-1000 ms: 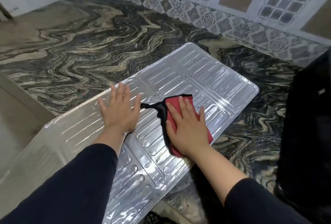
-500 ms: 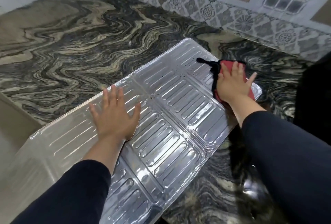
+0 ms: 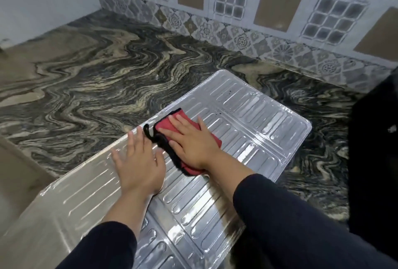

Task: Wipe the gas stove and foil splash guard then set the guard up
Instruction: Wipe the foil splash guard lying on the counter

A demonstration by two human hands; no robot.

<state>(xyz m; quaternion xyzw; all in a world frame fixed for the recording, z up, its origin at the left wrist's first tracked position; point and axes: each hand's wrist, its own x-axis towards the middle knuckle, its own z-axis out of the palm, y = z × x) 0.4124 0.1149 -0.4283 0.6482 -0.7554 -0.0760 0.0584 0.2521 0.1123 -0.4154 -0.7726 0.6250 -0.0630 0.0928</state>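
Note:
The foil splash guard [image 3: 254, 131] lies flat on the marble counter, a shiny ribbed panel running from near left to far right. My left hand [image 3: 137, 163] presses flat on its left panel, fingers spread, holding nothing. My right hand [image 3: 191, 141] presses a red cloth [image 3: 165, 125] with a black edge and loop onto the guard's middle, right beside my left hand. A few dark specks show on the guard's far panel. The gas stove shows only as a black mass [image 3: 372, 161] at the right edge.
The dark swirled marble counter [image 3: 97, 87] spreads to the left and behind the guard. A patterned tiled wall [image 3: 237, 21] rises at the back. The counter's front edge and a beige surface [image 3: 17, 171] lie at the near left.
My right hand has swept the red cloth from the guard's far right corner back to its middle, next to my left hand. The left hand stays pressed on the guard.

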